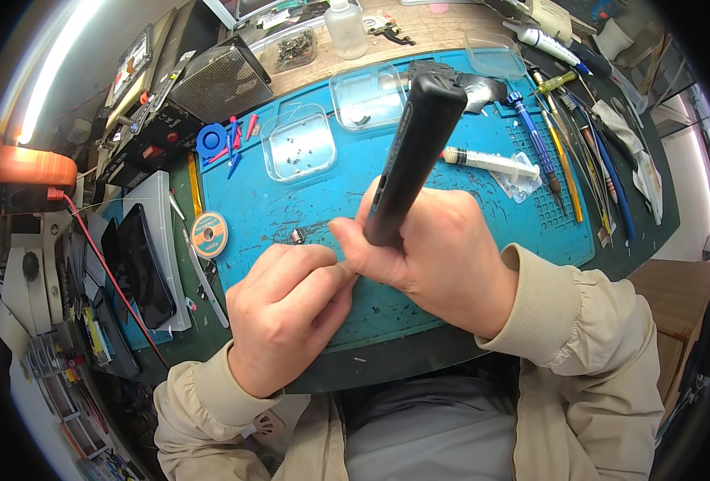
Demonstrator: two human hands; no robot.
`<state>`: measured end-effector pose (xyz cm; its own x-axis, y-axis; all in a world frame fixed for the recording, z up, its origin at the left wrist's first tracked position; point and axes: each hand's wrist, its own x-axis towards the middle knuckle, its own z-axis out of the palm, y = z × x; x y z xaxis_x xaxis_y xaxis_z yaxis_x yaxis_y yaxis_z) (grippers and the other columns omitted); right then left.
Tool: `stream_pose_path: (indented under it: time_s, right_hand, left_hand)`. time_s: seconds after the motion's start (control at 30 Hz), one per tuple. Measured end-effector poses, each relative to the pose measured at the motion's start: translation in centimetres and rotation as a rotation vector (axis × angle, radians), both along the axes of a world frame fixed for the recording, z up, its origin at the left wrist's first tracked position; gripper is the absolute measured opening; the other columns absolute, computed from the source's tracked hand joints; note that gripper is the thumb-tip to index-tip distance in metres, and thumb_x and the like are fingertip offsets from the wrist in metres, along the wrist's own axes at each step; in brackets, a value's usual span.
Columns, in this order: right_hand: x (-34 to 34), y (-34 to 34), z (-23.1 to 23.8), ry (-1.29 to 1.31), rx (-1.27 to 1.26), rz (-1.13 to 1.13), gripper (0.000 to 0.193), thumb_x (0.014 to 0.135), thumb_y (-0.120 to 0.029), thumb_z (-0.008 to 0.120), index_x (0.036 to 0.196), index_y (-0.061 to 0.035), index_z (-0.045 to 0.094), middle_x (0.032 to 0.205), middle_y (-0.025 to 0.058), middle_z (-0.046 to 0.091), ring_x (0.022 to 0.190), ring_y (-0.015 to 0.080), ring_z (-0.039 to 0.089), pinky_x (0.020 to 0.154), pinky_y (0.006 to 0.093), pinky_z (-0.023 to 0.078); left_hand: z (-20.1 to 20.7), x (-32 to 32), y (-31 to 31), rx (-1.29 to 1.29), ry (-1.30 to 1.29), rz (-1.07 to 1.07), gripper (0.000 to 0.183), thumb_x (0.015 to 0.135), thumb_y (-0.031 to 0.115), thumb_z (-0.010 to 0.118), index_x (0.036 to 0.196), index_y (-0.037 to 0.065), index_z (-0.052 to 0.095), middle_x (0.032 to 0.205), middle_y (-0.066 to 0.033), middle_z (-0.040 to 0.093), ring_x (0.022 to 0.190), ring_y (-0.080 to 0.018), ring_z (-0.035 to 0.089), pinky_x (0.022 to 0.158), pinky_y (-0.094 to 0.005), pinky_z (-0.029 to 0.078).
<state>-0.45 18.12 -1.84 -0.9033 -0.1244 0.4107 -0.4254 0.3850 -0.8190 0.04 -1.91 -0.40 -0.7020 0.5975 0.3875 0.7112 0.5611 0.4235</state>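
Note:
My right hand (451,248) is closed round a long black bar-shaped device (415,160). The device stands steeply, its squared, rounded end rising toward the far side of the mat; its lower end sits in my grip and its exact kind does not show. My left hand (287,309) has its fingers curled in a pinch, meeting the right thumb over the blue work mat (250,216). Whatever lies between the left fingertips is hidden. A tiny metal part (296,236) rests on the mat just beyond the left knuckles.
Two clear plastic trays (268,148) with small parts stand farther back. A syringe (491,163), a blue screwdriver (535,140) and several slim tools lie at right. At left are a wire spool (209,235), tweezers (204,276) and a black phone (146,264).

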Motion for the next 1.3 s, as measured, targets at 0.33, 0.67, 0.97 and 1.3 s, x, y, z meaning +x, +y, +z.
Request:
stream_pose_path:
  time_s: [0.33,0.67,0.97,1.3]
  right_hand:
    - [0.07,0.03,0.11,0.003,0.003,-0.008,0.023,0.096,-0.015,0.080,0.083,-0.0043,0.064,0.066,0.0070,0.061,0.055,0.0233,0.059,0.054,0.0348,0.048]
    - [0.06,0.00,0.05,0.004,0.003,-0.016,0.024,0.096,-0.016,0.080,0.082,-0.0050,0.064,0.066,0.0066,0.060,0.054,0.0231,0.059,0.053,0.0351,0.048]
    - [0.03,0.06,-0.01,0.011,0.006,-0.017,0.024,0.095,-0.015,0.080,0.082,-0.0050,0.064,0.066,0.0063,0.060,0.054,0.0227,0.058,0.053,0.0347,0.047]
    - [0.34,0.29,-0.05,0.023,-0.041,-0.016,0.024,0.095,-0.019,0.080,0.088,-0.0057,0.061,0.070,0.0075,0.062,0.060,0.0261,0.062,0.055,0.0381,0.049]
  left_hand:
    - [0.16,0.02,-0.07,-0.012,-0.025,0.004,0.029,0.071,-0.009,0.080,0.096,0.003,0.074,0.096,-0.0086,0.072,0.083,-0.0283,0.068,0.070,-0.0378,0.054]
    - [0.15,0.02,-0.06,-0.010,-0.027,0.006,0.028,0.071,-0.009,0.080,0.096,0.003,0.075,0.096,-0.0086,0.072,0.084,-0.0284,0.068,0.071,-0.0380,0.054]
    - [0.23,0.07,-0.01,-0.016,-0.032,0.009,0.028,0.071,-0.009,0.080,0.095,0.003,0.075,0.096,-0.0089,0.072,0.084,-0.0286,0.068,0.071,-0.0381,0.055]
    - [0.44,-0.50,0.15,0.116,-0.304,0.119,0.014,0.078,-0.004,0.080,0.085,0.003,0.071,0.079,-0.0055,0.065,0.067,-0.0215,0.058,0.058,-0.0344,0.045]
